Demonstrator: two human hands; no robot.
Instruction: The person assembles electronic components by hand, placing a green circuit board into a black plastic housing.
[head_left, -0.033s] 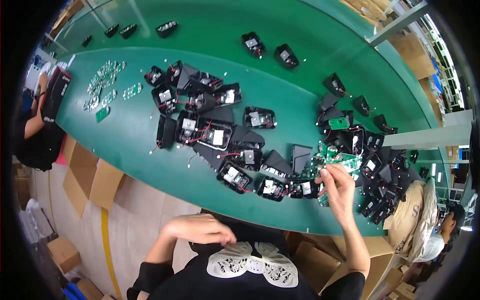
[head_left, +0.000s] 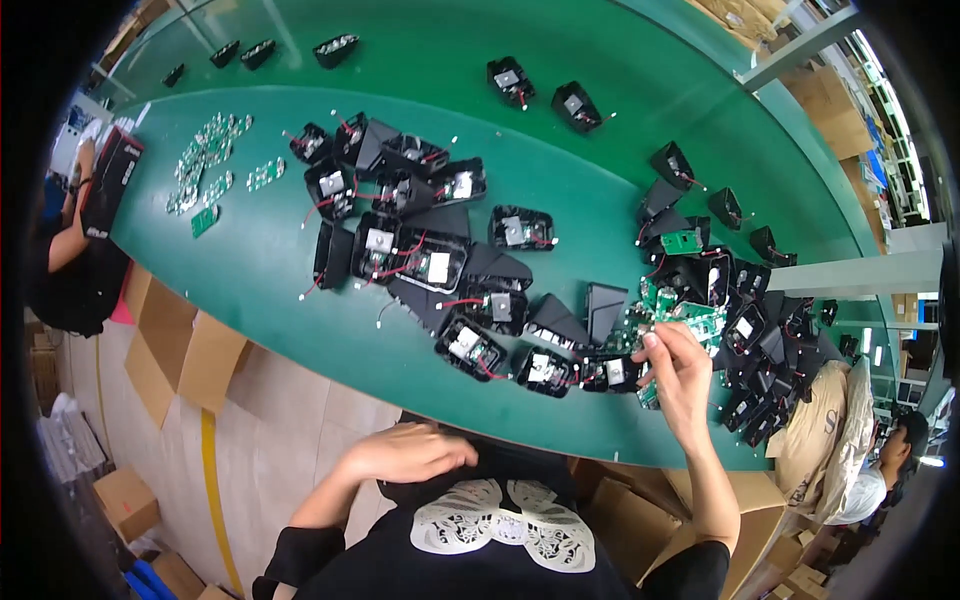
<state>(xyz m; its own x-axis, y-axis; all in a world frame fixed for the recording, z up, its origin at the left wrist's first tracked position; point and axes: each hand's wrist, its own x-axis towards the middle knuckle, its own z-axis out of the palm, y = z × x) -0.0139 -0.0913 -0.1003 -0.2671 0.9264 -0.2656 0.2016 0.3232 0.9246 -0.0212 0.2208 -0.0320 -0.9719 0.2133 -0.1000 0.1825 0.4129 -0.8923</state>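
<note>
My right hand (head_left: 678,370) reaches over a heap of green circuit boards (head_left: 700,318), thumb and fingertips pinched together. What they grip is too small to make out against the boards. Just left of it lie open black plastic housings (head_left: 610,374) with white parts and red wires inside. In front of my body, below the table edge, hovers my left hand (head_left: 412,452). Its fingers stretch loosely to the right, their tips slightly blurred, with nothing visible in them. A wedge-shaped black housing (head_left: 606,312) stands beside the board heap.
Many black housings (head_left: 428,258) cover the middle of the green table (head_left: 300,330); more crowd the right end. Small circuit boards (head_left: 205,165) lie far left. A grey post (head_left: 850,272) crosses at right, near brown sacks (head_left: 815,430). Open cartons (head_left: 190,350) stand below. Other people are at both sides.
My left hand has shifted slightly, its fingers a little higher and straighter. The whole view has moved a touch. My right hand stays pinched at the circuit board heap.
</note>
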